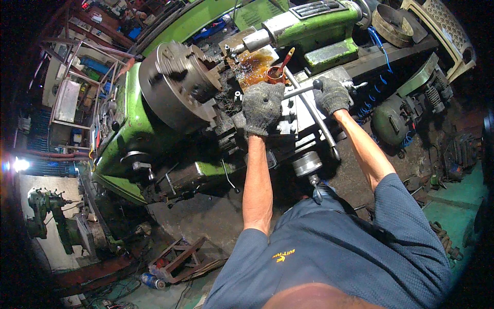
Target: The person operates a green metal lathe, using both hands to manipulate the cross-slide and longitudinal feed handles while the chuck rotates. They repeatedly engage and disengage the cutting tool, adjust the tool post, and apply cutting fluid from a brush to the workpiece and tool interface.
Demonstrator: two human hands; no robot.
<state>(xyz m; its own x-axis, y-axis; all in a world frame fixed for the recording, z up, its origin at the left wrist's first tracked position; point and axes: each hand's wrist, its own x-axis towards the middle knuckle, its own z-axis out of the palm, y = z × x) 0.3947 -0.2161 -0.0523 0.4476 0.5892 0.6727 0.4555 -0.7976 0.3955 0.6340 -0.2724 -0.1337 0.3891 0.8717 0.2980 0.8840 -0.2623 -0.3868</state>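
Both my hands wear grey knit work gloves and are at the carriage of a green lathe. My left hand (261, 109) is curled over the tool post, left of the lever; what its fingers hold is hidden. My right hand (332, 96) is closed around a crank handle (359, 85) at the slide's right end, beside a black ball knob. That knob tops a metal lever (301, 91) reaching toward my left hand. A long steel bar (313, 110) slants between the hands. Just beyond them stands a reddish-brown cup (276, 76) with a brush (288, 59) in it.
The large chuck (198, 77) is left of my left hand. Brown oil (252, 67) wets a plate behind the carriage. The tailstock (314, 31) stands at the far right, a handwheel (307, 164) nearer my body. A green motor-like tank (389, 121) lies right of the lathe.
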